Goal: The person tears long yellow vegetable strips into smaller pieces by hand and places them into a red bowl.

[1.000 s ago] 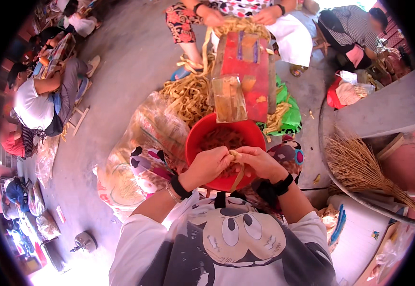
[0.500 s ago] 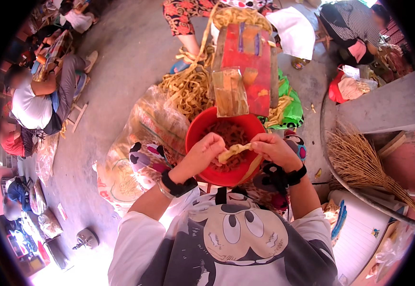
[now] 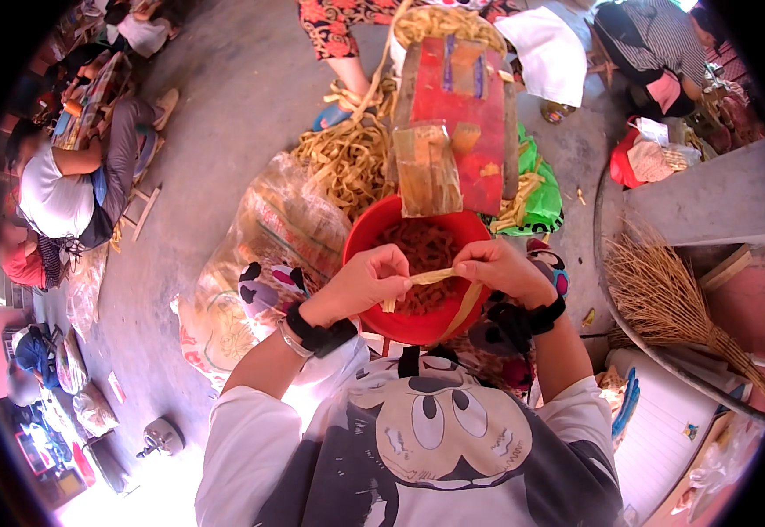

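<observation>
Above a red plastic bucket (image 3: 351,241), a pale yellow flat strip (image 3: 433,277) is stretched between my hands. My left hand (image 3: 366,279) pinches one end, with a short tail hanging below the fingers. My right hand (image 3: 507,270) is closed on the strip a short way along. From there a length of it droops over the bucket's right inner side. Brown, curled pieces (image 3: 422,244) lie inside the bucket; their kind is unclear. Just beyond the bucket stands a red wooden block (image 3: 479,180), with a plastic-wrapped piece (image 3: 426,171) at its near end.
Heaped yellow strips (image 3: 347,162) lie beyond a large translucent sack (image 3: 259,237) on the left. A green bag (image 3: 540,189) holds more strips at right. A twig broom (image 3: 663,299) leans near a ledge (image 3: 707,193). Several people sit around, one at left (image 3: 57,180).
The strip was bunched and twisted between my hands; now it is flatter and pulled straight. My left hand has shifted slightly down and left.
</observation>
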A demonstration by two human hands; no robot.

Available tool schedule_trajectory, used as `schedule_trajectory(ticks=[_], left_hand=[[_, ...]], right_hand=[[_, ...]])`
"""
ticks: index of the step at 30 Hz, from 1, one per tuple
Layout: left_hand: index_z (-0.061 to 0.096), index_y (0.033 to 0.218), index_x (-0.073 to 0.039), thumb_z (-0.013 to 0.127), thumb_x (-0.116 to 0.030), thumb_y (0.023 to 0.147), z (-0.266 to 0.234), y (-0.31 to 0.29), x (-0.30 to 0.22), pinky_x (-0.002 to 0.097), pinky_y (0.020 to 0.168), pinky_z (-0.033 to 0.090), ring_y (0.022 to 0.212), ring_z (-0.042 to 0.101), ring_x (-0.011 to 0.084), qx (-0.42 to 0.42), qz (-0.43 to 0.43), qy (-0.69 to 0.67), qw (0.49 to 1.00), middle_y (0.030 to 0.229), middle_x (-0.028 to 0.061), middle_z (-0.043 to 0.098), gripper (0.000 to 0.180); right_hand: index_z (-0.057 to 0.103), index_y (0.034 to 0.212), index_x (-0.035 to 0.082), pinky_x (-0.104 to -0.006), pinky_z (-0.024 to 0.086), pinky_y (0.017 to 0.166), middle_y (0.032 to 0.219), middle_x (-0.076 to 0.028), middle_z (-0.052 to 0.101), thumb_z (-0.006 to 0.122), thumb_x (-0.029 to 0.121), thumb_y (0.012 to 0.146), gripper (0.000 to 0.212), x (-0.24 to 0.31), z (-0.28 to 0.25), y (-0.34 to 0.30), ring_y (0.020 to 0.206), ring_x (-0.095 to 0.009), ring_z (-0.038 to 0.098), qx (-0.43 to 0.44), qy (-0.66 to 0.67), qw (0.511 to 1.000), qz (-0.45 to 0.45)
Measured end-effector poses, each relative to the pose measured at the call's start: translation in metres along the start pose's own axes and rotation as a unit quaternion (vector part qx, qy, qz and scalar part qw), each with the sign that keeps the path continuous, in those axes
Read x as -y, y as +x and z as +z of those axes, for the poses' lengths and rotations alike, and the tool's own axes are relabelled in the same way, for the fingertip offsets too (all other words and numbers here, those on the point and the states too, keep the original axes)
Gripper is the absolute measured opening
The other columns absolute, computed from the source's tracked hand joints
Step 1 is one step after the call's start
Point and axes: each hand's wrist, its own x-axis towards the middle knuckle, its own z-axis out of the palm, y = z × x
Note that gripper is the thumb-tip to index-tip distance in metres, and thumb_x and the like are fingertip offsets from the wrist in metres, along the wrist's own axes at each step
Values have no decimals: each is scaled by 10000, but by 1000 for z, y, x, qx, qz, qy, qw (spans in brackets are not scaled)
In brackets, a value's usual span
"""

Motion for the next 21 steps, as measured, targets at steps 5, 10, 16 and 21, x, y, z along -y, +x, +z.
schedule_trajectory(ticks=[5, 10, 16, 21], left_hand=[[491, 814, -39, 554, -85, 755, -6, 30, -15, 274, 509, 414, 561, 526, 195, -168, 222, 360, 890, 676, 88, 541, 97], [503, 827, -43, 552, -90, 748, -2, 67, -24, 337, 543, 429, 600, 527, 278, -248, 273, 376, 850, 691, 114, 535, 104], [500, 779, -39, 501, -104, 746, -5, 81, -16, 393, 569, 439, 663, 548, 320, -256, 286, 461, 800, 690, 150, 542, 73], [511, 815, -46, 518, -91, 735, 2, 45, -13, 368, 599, 444, 695, 549, 300, -210, 196, 509, 811, 731, 130, 552, 92]], right_hand=[[469, 856, 43, -183, 355, 494, 649, 16, 507, 536, 59, 797, 91, -4, 1, 26, 569, -42, 452, -83, 37, 993, -72], [472, 820, 40, -182, 352, 465, 635, 2, 490, 527, 68, 801, 65, -7, 7, 50, 517, -56, 443, -241, 121, 957, -105], [496, 817, 25, -201, 359, 484, 633, -6, 504, 527, 105, 805, 87, -18, -10, 74, 536, -72, 459, -359, -1, 924, -134], [511, 844, 26, -194, 360, 466, 644, -14, 528, 534, 122, 797, 110, -37, -22, 54, 536, -72, 471, -436, -88, 889, -105]])
